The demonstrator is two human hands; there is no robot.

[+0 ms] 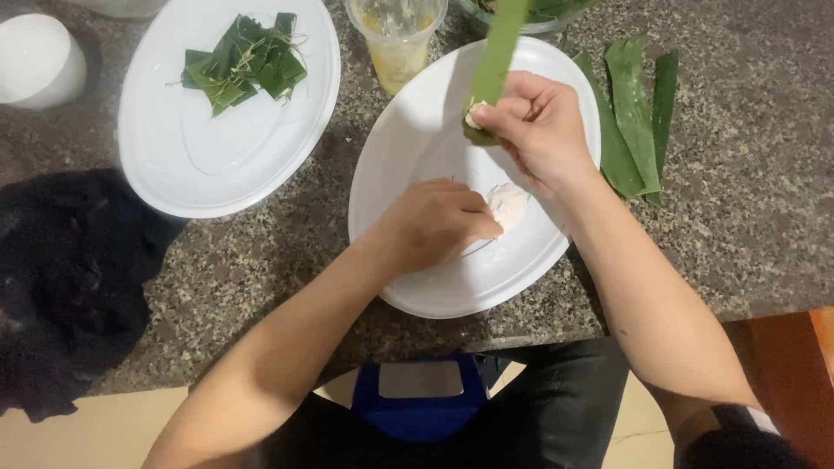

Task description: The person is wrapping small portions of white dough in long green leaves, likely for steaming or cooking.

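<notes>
My right hand (539,126) grips the folded lower end of a long green leaf strip (497,52), which stands upright over a white oval plate (417,139); a bit of white filling shows in the fold. My left hand (434,221) rests on the same plate, its fingertips pinching a lump of white dough (511,205). A second white oval plate (217,165) at the upper left carries a small pile of folded green leaf parcels (245,62).
Several loose green leaf strips (636,113) lie on the speckled granite counter (747,200) right of the plate. A clear plastic cup (398,39) with yellowish contents stands at the top. A white bowl (36,59) sits top left, dark cloth (69,287) at left.
</notes>
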